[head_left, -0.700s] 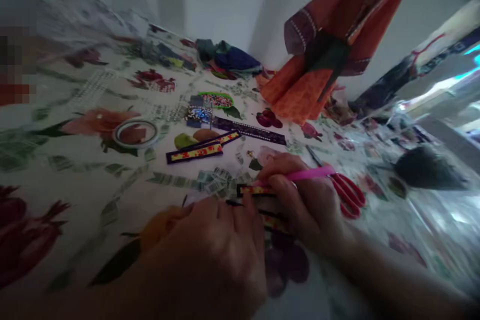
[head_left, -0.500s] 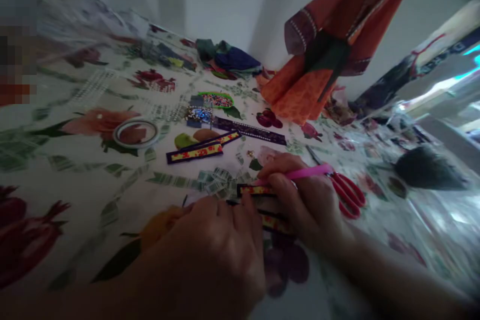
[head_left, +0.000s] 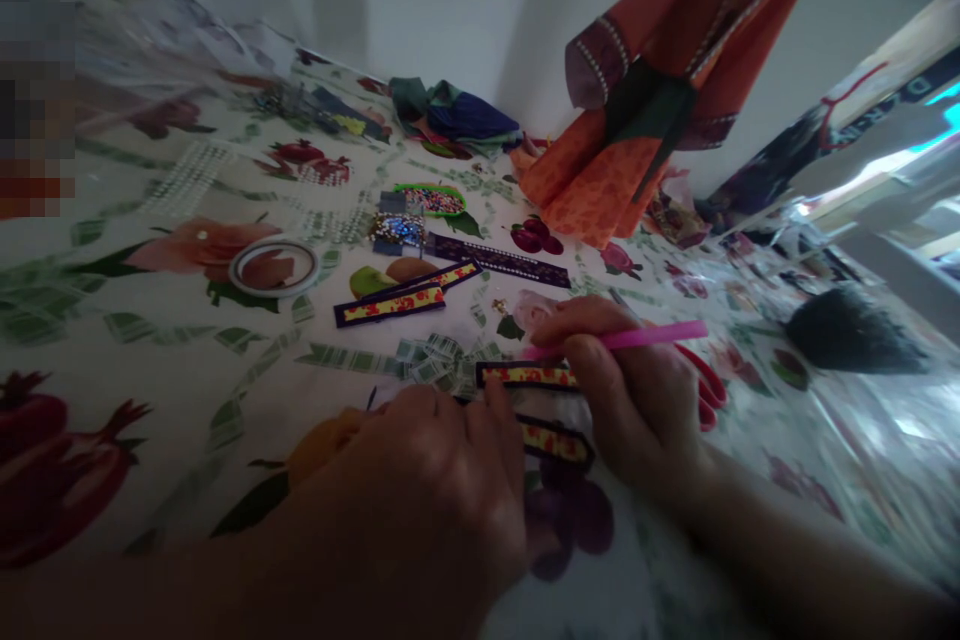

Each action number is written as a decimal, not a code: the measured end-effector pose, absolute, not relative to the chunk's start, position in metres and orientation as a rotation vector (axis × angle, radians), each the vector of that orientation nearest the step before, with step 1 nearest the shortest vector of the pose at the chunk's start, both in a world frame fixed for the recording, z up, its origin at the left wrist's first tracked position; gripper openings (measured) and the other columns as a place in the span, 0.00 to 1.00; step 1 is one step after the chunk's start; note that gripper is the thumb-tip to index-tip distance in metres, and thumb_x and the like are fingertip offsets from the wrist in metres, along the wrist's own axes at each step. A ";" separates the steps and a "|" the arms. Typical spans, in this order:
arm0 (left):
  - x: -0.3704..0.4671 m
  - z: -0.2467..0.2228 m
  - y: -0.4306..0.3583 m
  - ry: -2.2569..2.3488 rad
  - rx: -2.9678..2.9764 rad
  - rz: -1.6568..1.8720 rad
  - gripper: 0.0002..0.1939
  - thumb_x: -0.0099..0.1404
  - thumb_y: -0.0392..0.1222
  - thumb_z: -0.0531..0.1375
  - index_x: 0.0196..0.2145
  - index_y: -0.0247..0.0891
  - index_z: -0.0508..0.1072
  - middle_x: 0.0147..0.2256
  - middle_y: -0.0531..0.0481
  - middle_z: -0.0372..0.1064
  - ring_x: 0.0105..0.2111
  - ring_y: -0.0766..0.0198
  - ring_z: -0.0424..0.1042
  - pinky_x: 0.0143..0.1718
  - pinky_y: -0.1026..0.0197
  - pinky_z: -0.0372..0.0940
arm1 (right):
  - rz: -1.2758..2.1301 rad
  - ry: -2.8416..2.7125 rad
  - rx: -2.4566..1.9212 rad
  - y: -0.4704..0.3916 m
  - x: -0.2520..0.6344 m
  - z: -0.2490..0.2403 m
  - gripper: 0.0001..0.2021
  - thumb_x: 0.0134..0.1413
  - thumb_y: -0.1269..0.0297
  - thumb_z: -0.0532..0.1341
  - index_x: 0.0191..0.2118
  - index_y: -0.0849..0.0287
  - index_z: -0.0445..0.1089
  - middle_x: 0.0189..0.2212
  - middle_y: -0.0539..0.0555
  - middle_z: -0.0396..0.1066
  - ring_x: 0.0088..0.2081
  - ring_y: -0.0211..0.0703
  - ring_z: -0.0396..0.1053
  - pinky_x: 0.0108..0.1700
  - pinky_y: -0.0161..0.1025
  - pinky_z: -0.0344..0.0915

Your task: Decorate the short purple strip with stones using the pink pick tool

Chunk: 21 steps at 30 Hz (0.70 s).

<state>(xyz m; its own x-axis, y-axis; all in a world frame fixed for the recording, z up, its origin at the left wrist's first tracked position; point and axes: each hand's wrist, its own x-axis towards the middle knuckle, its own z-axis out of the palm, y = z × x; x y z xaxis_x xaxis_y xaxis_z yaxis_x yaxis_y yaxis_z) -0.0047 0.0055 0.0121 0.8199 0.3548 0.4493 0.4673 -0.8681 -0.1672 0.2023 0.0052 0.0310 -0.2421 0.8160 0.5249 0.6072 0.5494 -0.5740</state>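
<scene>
My right hand (head_left: 622, 400) grips a thin pink stick (head_left: 652, 336), its tip down near a dark strip with a yellow and red pattern (head_left: 525, 376). A second patterned strip (head_left: 559, 443) lies just below it. My left hand (head_left: 420, 500) rests palm down on the flowered tablecloth (head_left: 165, 390), fingertips pressing on the strips' left ends. Small striped paper scraps (head_left: 431, 360) are scattered just beyond the strips.
Red-handled scissors (head_left: 709, 390) lie behind my right hand. Two more patterned strips (head_left: 397, 298), a purple beaded strip (head_left: 499, 261), a tape roll (head_left: 272, 266) and sequin packets (head_left: 397, 225) sit farther out. An orange garment (head_left: 637, 120) hangs at the back. A dark object (head_left: 847, 335) lies at the right.
My right hand has tilted the pink stick flatter and shifted slightly left. The strips now show more fully between my hands.
</scene>
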 end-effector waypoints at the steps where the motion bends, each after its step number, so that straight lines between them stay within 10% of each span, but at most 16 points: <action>1: -0.005 0.013 0.007 -0.631 -2.738 -0.596 0.21 0.53 0.45 0.65 0.40 0.26 0.83 0.22 0.42 0.70 0.18 0.53 0.66 0.15 0.50 0.60 | 0.298 -1.938 -1.146 0.005 0.204 0.033 0.09 0.76 0.65 0.56 0.46 0.55 0.74 0.41 0.50 0.76 0.44 0.41 0.74 0.49 0.39 0.71; 7: -0.004 0.020 0.015 -0.605 -2.794 -0.556 0.34 0.64 0.61 0.67 0.47 0.18 0.80 0.26 0.40 0.73 0.23 0.50 0.73 0.21 0.49 0.70 | 0.051 -1.698 -1.077 0.009 0.214 0.058 0.15 0.78 0.61 0.54 0.43 0.55 0.78 0.34 0.50 0.76 0.32 0.41 0.73 0.34 0.39 0.70; 21: 0.007 0.025 0.032 -0.101 -2.899 -0.730 0.19 0.79 0.46 0.52 0.50 0.27 0.76 0.42 0.38 0.77 0.42 0.48 0.76 0.43 0.46 0.72 | 0.211 -1.622 -1.038 0.008 0.245 0.099 0.21 0.75 0.48 0.57 0.34 0.57 0.74 0.29 0.49 0.70 0.31 0.37 0.68 0.36 0.38 0.66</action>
